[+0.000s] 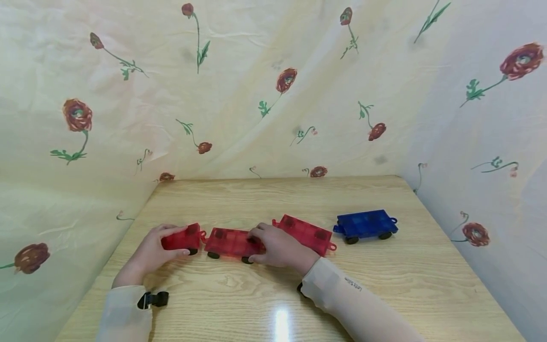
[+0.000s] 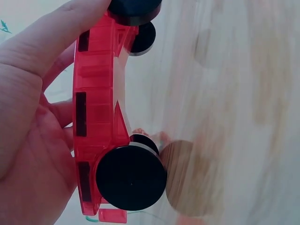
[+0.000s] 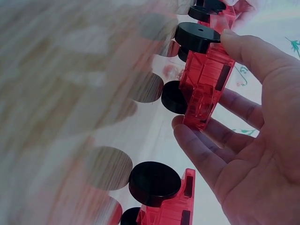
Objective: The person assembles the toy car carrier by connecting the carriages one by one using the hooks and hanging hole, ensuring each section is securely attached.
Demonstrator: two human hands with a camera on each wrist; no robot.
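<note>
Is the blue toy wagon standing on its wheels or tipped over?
On its wheels. The blue wagon sits upright on the table, two black wheels under its near side, apart from both hands and the red wagons.

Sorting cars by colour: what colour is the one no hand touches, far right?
Blue car, clearest in the head view.

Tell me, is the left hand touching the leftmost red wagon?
Touching. In the left wrist view, the left hand grips the leftmost red wagon, with fingers directly against its side; the head view agrees.
</note>
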